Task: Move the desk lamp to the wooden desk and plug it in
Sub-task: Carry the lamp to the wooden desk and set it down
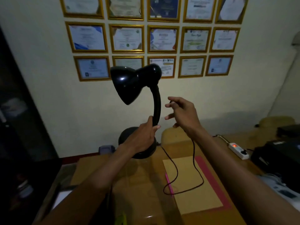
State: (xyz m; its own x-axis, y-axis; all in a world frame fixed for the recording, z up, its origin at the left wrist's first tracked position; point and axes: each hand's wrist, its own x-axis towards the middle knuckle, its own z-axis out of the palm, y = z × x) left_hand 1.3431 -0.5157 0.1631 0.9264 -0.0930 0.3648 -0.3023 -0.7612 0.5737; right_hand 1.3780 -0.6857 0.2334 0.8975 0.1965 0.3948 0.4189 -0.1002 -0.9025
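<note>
The left hand (142, 137) has its grip clamped on the upright neck of the black gooseneck desk lamp (138, 85), base over the wooden desk (146, 192). The right hand (181, 114) pinches the thin black cord (194, 159). The white power strip (237, 150) lies far right, nearer the right hand.

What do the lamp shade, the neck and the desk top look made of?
Shade: glossy black, with bright glints; painted metal or hard plastic, can't tell which. Neck: matte black, curved, likely flexible tubing. Desk: brown wood look, with reflections suggesting a glass or lacquered top.
</note>
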